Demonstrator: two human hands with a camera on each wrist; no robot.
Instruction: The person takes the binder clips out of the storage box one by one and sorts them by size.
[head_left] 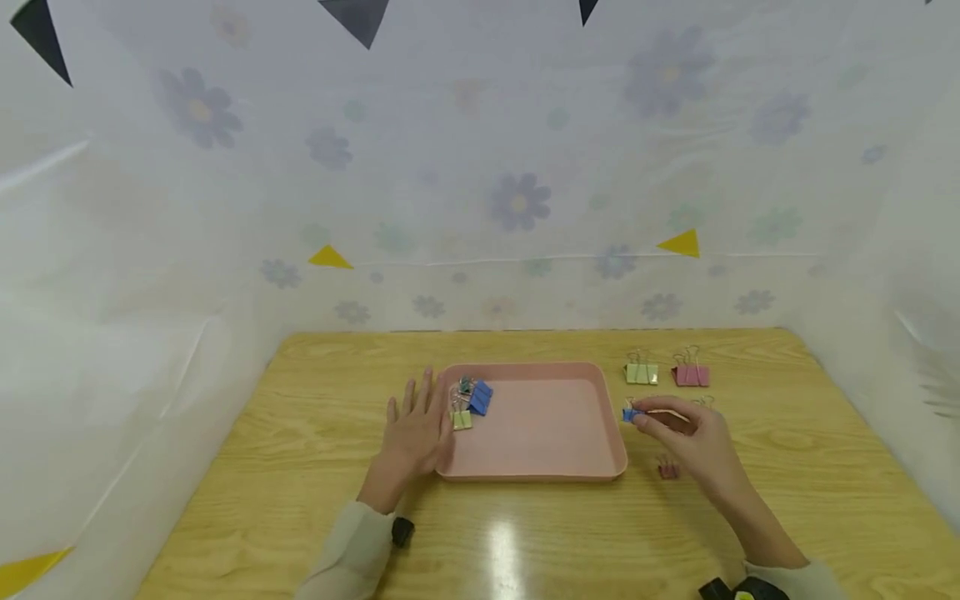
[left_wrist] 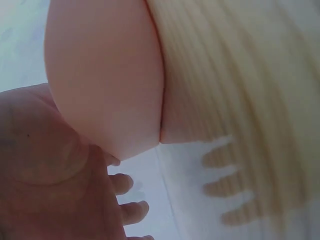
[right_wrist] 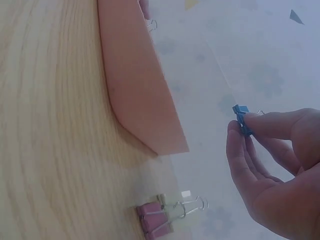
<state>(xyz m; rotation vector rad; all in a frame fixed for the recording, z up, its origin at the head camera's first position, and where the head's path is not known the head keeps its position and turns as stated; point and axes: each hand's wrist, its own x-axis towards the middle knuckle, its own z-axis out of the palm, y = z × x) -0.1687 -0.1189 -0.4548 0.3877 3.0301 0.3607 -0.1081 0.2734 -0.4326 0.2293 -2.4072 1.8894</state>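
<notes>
Between thumb and fingertips, my right hand pinches a small blue binder clip, just off the right rim of the pink tray. The right wrist view shows this blue clip raised at the fingertips, its wire handle toward the palm. My left hand lies along the tray's left side, fingers straight and spread. Inside the tray's left end sit a larger blue binder clip, a pale yellow one and a dark green one, bunched together. The left wrist view has the tray's outer wall against the palm.
At the back right of the wooden table stand a pale yellow-green binder clip and a pink one. A small pink clip lies below the right hand. Wire handles show behind that hand. A flowered sheet hangs behind.
</notes>
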